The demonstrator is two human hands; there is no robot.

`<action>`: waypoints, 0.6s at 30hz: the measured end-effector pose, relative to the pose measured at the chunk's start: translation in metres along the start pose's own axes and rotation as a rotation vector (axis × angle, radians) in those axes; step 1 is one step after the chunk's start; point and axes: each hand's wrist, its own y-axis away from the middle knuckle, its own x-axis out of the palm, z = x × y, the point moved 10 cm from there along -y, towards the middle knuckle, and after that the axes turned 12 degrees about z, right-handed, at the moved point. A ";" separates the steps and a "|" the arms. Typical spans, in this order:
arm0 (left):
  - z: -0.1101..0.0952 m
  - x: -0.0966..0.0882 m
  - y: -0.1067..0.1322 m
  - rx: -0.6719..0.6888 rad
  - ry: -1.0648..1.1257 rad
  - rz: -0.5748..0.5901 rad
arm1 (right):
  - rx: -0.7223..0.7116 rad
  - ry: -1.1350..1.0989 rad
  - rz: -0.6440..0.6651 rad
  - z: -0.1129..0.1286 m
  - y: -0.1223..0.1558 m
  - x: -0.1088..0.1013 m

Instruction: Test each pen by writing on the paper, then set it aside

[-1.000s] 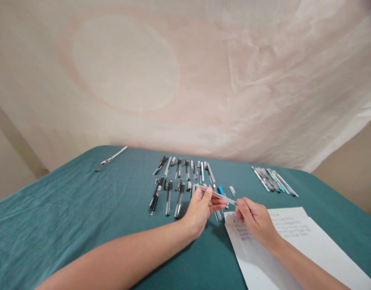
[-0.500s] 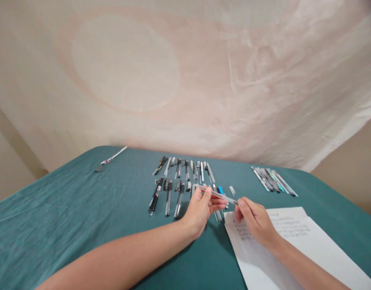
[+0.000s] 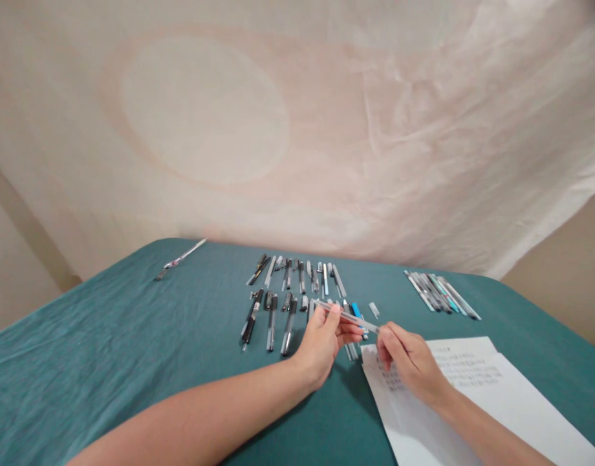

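Observation:
A clear pen is held level between both hands above the teal tablecloth. My left hand pinches its left part with thumb and fingers. My right hand is closed on its right end, over the corner of a printed white sheet. Just behind the hands lie two rows of pens, mostly black, grey and clear, with one blue-capped pen and a small clear cap beside them.
A second bundle of pens lies at the back right of the table. A single pen lies at the back left near the edge. A wrinkled cream cloth hangs behind the table.
The view has tilted slightly, shifting everything a little lower. Both hands keep their grip on the clear pen, almost unmoved.

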 end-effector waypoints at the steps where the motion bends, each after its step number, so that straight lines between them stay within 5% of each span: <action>1: 0.000 0.000 0.000 0.000 0.000 0.001 | 0.004 -0.010 -0.008 -0.001 0.000 0.000; 6: -0.002 0.001 -0.001 0.025 -0.014 0.019 | 0.008 0.020 -0.092 -0.002 0.002 -0.008; 18: 0.003 0.014 0.001 -0.042 0.034 0.110 | 0.018 -0.328 0.001 -0.004 -0.003 -0.005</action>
